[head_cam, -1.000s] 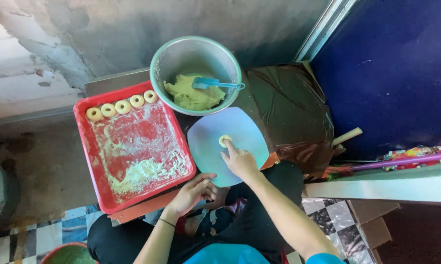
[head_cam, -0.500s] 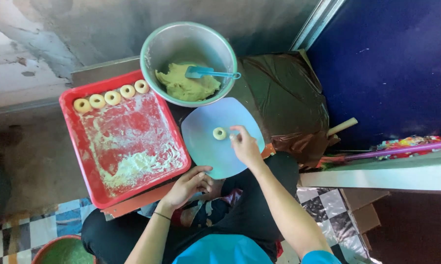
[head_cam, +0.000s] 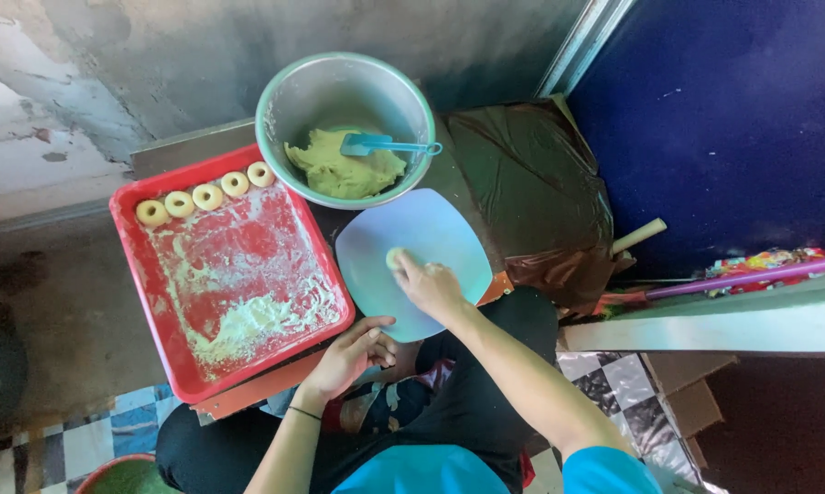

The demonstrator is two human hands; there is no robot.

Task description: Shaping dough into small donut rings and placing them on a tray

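- A metal bowl (head_cam: pixel 295 101) stands at the top of the work surface and holds a mound of pale yellow-green dough (head_cam: pixel 344 172), heaped toward the near wall.
- A light blue spatula (head_cam: pixel 385 144) lies in the bowl, its blade resting on the dough and its handle reaching to the right rim.
- A red square tray (head_cam: pixel 130 247) sits left of the bowl, its corner just beside it. Its floor is smeared with white flour, thickest toward the near right corner.
- Four dough rings (head_cam: pixel 205 197) lie in a slanting row along the far edge of the tray, side by side.
- A pale blue board (head_cam: pixel 440 233) lies below the bowl and to the right of the tray.
- The right hand (head_cam: pixel 431 285) rests on the board, fingers pressed together and bent down onto a small dough piece (head_cam: pixel 393 259) at their tips, near the board's left-middle.
- The left hand (head_cam: pixel 353 352) is loosely curled, with thumb and fingertips touching the board's near edge; whether it grips the edge cannot be told.
- A brown plastic sheet (head_cam: pixel 531 183) lies crumpled right of the board.
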